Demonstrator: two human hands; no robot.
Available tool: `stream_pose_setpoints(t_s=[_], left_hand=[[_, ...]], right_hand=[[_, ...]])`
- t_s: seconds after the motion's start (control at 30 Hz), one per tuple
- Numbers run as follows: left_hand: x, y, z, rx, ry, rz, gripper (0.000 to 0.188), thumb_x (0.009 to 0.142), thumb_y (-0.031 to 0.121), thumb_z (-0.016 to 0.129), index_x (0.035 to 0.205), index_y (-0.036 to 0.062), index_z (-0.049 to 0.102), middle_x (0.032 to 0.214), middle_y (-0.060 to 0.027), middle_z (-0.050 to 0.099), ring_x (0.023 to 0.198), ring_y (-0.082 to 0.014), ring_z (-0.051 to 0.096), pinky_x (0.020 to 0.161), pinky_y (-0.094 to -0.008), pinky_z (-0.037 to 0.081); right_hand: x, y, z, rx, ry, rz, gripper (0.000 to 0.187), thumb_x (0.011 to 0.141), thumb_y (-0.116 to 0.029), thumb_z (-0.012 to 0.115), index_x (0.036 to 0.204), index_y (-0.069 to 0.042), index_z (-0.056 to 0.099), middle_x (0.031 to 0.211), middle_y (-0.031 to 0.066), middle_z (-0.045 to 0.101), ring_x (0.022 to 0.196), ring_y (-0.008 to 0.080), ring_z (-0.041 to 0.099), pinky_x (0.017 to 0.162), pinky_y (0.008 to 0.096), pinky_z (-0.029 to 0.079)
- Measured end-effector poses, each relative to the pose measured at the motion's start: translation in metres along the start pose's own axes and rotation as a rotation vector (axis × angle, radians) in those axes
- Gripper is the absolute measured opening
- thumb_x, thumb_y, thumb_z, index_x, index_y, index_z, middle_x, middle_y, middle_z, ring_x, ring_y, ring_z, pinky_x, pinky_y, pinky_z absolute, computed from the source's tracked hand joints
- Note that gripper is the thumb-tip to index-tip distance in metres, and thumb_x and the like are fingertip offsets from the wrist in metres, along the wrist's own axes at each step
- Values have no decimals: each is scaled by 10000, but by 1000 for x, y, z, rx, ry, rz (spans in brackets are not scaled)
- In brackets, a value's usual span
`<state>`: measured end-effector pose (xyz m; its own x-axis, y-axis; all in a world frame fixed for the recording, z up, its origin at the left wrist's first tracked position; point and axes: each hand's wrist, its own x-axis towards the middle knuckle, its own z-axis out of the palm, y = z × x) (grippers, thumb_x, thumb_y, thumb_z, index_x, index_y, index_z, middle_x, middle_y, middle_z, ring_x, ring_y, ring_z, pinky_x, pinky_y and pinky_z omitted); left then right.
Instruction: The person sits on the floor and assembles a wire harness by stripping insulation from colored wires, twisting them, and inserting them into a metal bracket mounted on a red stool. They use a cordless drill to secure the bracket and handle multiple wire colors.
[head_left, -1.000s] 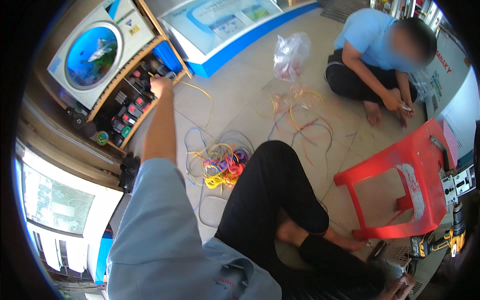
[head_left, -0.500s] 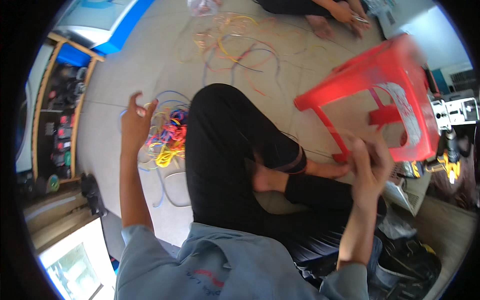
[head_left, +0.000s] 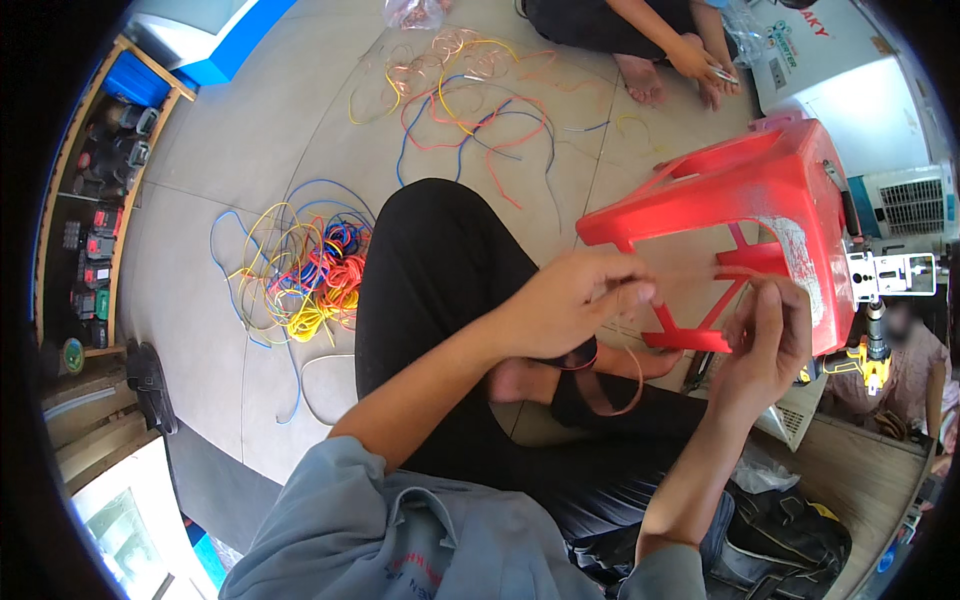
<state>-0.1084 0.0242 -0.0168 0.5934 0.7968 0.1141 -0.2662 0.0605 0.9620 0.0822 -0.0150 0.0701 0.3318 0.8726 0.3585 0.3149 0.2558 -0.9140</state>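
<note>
My right hand (head_left: 768, 335) is closed in a pinch on a thin reddish-orange wire (head_left: 738, 271), one end of which sticks out toward the left. Close to it, in front of the red plastic stool (head_left: 690, 205), my left hand (head_left: 600, 300) has its fingers bent and its thumb against them. What lies in its fingertips is hidden by their curl and by blur between the hands. Below my left hand hangs a curved, copper-coloured strand (head_left: 638, 385), looping over my crossed legs. Whether it joins the wire in my right hand I cannot tell.
A tangle of coloured wires (head_left: 325, 275) lies left of my knee. More loose wires (head_left: 470, 110) spread ahead. Another person's hands (head_left: 705, 70) hold a small tool at the top right. A yellow drill (head_left: 868, 365) is beside the stool, a black bag (head_left: 780, 540) at lower right.
My left hand has swung from above the wire tangle on the left over to my right hand, its spread fingers now bent together. My right hand has shifted slightly right.
</note>
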Motion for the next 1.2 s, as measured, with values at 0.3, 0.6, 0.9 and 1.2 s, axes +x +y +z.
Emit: stream_pose_setpoints(t_s=[0.3,0.6,0.9,1.2], left_hand=[[4,-44,20,-919,509,-40,243,1080,315,487,975,102,538,887,-15,591,822,-132,583,874,-364,524],[43,21,-192,-113,886,156,185,1045,304,516,993,130,550,687,60,368,583,-62,311,521,-251,265],[137,-13,-418,1170,1060,246,492,1054,404,448,1300,-14,533,1109,-198,652,1027,-322,644,896,-427,502],[78,-73,-471,1361,1128,51,480,943,121,455,1414,30,474,1424,-242,501,1276,-427,522,1064,-487,436]], right_hand=[[-84,68,19,-411,-415,-5,46,921,-45,670,939,-3,674,855,65,622,659,136,567,577,273,439],[-83,129,-8,-511,-540,196,99,938,-88,666,1014,-27,683,1006,128,649,720,228,662,655,312,521],[-103,207,-3,-827,-710,282,175,998,-143,520,1127,-51,595,1051,194,668,965,410,657,803,477,526],[-91,208,3,-780,-737,435,154,988,-119,512,1099,-47,590,1029,196,675,973,417,654,813,483,510]])
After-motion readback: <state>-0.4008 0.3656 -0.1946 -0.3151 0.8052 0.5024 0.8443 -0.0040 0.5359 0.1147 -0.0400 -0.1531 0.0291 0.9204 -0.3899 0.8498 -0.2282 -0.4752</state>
